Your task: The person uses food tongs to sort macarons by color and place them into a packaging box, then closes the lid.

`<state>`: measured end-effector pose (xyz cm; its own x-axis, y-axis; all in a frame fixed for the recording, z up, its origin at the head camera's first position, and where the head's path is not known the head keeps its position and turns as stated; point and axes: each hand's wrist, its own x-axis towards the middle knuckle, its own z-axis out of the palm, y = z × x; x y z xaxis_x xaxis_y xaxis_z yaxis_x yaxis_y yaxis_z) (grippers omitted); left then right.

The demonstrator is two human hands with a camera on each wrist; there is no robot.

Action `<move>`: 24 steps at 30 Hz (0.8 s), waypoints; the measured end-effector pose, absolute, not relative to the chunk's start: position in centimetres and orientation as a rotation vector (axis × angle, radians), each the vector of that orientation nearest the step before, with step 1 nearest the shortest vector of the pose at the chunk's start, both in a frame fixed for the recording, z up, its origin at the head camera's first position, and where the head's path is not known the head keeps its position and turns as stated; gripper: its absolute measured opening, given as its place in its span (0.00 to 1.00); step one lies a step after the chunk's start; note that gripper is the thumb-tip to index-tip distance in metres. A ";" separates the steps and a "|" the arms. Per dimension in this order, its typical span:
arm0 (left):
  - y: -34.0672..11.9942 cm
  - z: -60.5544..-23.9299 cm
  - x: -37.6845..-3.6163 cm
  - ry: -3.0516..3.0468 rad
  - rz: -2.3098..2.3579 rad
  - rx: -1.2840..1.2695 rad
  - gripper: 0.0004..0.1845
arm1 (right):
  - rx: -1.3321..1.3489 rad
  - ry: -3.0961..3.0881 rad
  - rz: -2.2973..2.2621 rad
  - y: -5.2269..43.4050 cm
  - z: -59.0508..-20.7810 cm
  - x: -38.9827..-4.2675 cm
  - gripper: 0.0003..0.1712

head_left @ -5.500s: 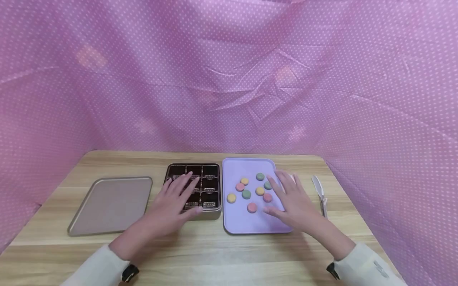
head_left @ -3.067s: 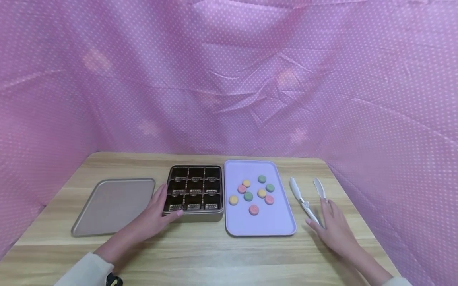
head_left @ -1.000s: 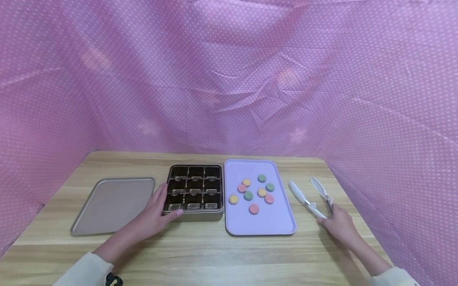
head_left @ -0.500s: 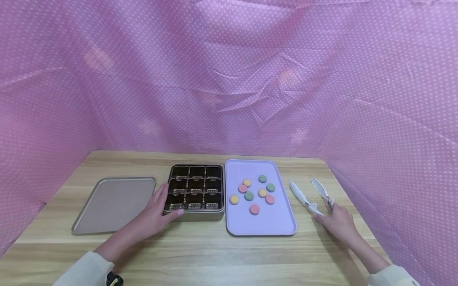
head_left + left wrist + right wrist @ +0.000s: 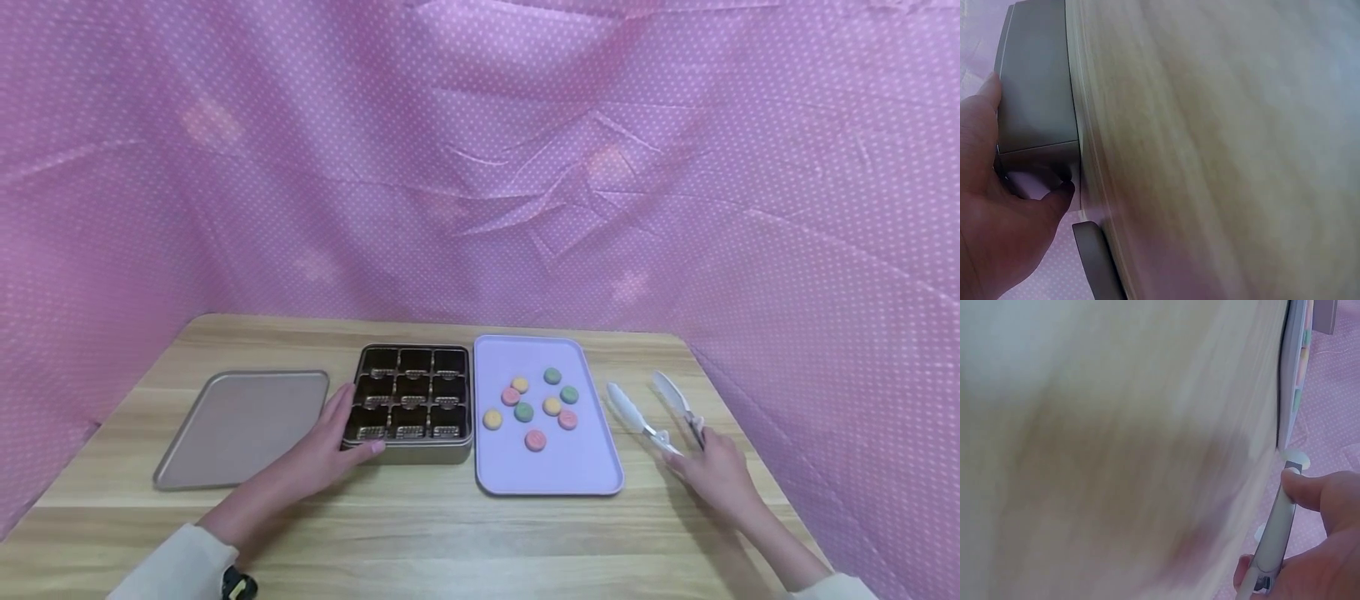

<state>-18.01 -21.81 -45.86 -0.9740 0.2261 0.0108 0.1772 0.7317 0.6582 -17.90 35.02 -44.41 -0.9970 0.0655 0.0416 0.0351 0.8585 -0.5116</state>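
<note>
- Tongs (image 5: pixel 658 413) sit in your right hand (image 5: pixel 712 473), at the right edge of the table (image 5: pixel 420 533); the fingers curl round the hinge end, so both arms fan away from you, tips spread and clear of everything.
- In the right wrist view, your thumb (image 5: pixel 1304 490) presses one arm of the tongs (image 5: pixel 1275 540) from the side. That grip looks suited to squeezing the arms together with little effort.
- Your left hand (image 5: pixel 330 446) grips the near left corner of the box (image 5: pixel 411 404): thumb along the front wall, fingers against the left wall. The left wrist view confirms it, with the thumb (image 5: pixel 1060 194) wrapped round the corner of the box (image 5: pixel 1038 94). A hold like this likely keeps the box from sliding on the smooth wood.
- The box stands open, nine dark compartments in a three-by-three grid, all without a sweet.
- The tray (image 5: pixel 547 475) lies just beside the box on its right, long sides parallel, so the path from one to the other is short.
- Eight round sweets (image 5: pixel 536 439), pink, yellow and green, lie loose on the far half of the tray, apart from each other, leaving room for the tips to close on one at a time.
- The lid (image 5: pixel 240 425) rests flat to the left of the box, beyond your left hand and out of the working path.
- Pink dotted cloth (image 5: pixel 480 167) closes in the table on three sides.
</note>
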 end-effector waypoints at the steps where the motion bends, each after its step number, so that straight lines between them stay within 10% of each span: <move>1: -21.8 -45.9 -18.0 2.859 1.072 0.332 0.61 | -0.080 -2.978 0.819 35.0 -44.3 -17.8 0.43; 10: -21.9 -45.9 -18.1 2.853 1.075 0.333 0.61 | -0.029 -3.058 0.845 33.8 -43.3 -16.8 0.51; 24: -22.1 -45.9 -18.5 2.859 1.067 0.365 0.61 | 0.196 -2.956 0.642 30.6 -43.0 -15.7 0.38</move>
<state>-18.48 -22.07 -45.95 -0.9695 0.2445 0.0188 0.1970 0.7309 0.6534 -15.69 30.57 -42.96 -0.9856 -0.1023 0.1348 -0.1490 0.9022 -0.4048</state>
